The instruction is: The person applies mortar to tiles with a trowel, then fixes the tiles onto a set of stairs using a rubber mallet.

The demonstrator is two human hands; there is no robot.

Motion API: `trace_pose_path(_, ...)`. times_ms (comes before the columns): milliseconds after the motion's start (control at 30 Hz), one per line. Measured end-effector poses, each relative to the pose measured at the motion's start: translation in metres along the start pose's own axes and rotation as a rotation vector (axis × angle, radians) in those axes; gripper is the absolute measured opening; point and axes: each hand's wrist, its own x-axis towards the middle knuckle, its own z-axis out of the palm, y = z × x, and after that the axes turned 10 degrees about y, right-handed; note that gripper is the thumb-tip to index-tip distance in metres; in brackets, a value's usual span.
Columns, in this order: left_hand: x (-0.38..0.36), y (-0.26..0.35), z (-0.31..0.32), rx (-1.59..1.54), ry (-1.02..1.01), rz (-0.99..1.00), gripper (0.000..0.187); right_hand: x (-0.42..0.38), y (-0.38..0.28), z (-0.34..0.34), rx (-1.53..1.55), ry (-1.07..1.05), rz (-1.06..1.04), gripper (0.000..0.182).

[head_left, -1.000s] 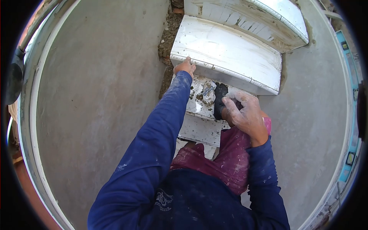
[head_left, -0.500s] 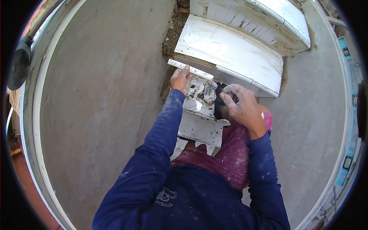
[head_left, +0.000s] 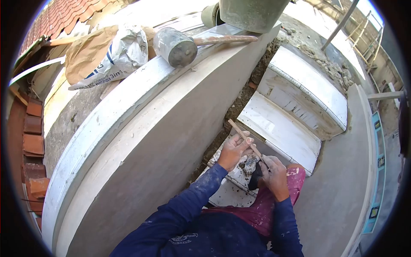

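Note:
My left hand (head_left: 233, 150) grips a narrow tan strip (head_left: 240, 132) that slants up to the left above the white steps. My right hand (head_left: 273, 173), dusty with plaster, is curled at the strip's lower end and seems to pinch it. Under that hand lies something black (head_left: 255, 179), beside my knee in magenta trousers (head_left: 295, 175). Below both hands is a white step (head_left: 227, 195) littered with mortar crumbs. Two more white-tiled steps (head_left: 280, 128) rise behind it.
A curved plastered wall (head_left: 141, 141) runs on my left. On its top lie a rubber mallet (head_left: 175, 46), a paper mortar bag (head_left: 102, 53) and a bucket (head_left: 250, 13). A turquoise spirit level (head_left: 376, 171) lies on the right wall. Roof tiles (head_left: 33, 137) are at the far left.
My left hand pulled the narrow strip off the step's front edge and raised it. My right hand came up to its lower end. My head lifted, so the wall top is in view.

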Motion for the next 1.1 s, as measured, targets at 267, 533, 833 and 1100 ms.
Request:
trace_pose_path(267,-0.026,0.075,-0.021,0.318,-0.118,0.208,0.039,0.163,-0.053,-0.08,0.093,0.185,-0.195,0.029)
trace_pose_path(533,-0.059,0.145,-0.047,0.658,-0.205,0.181,0.04,0.498,-0.109,-0.138,-0.496,0.718,-1.146,0.044)
trace_pose_path(833,-0.047,0.149,-0.06,0.81,-0.216,0.234,0.04,0.574,-0.191,-0.148,-0.842,-0.156,-0.504,0.041)
trace_pose_path(1100,-0.049,0.155,-0.056,0.879,-0.231,0.13,0.043,0.641,-0.146,-0.111,-1.475,-0.254,-0.479,0.06)
